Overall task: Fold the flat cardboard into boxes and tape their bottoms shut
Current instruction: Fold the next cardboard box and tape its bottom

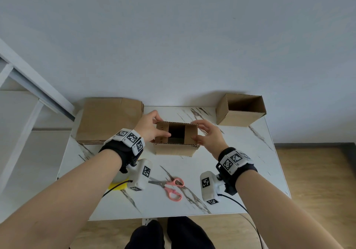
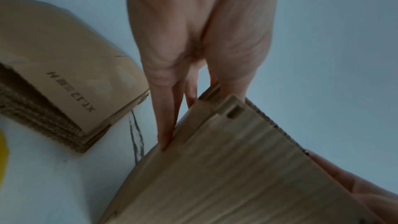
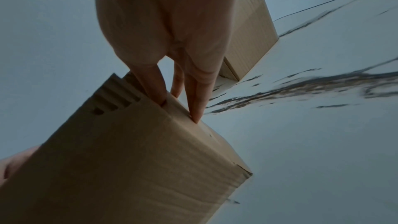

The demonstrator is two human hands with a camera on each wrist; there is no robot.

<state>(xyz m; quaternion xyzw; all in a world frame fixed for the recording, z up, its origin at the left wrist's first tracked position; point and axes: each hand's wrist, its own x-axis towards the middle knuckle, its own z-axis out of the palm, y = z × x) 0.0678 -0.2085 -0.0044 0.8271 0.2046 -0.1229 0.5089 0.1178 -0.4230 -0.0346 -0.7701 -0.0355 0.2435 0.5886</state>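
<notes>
An opened cardboard box [image 1: 176, 149] stands at the middle of the marble table [image 1: 240, 171], its open end up and two short flaps folded inward over a dark gap. My left hand [image 1: 152, 128] grips its left end, with the fingers at the far corner and the thumb on the left flap. At the right end my right hand [image 1: 208, 137] grips the same way. In the left wrist view my fingers [image 2: 165, 125] lie along the box [image 2: 237, 168]. The right wrist view shows my fingers [image 3: 196, 101] on the box [image 3: 129, 168] edge.
A stack of flat cardboard [image 1: 107, 119] lies at the back left and also shows as the stack [image 2: 64, 74]. An assembled open box [image 1: 240, 112] lies on its side at the back right. Pink scissors [image 1: 169, 188] and a yellow object [image 1: 116, 187] lie near the front edge.
</notes>
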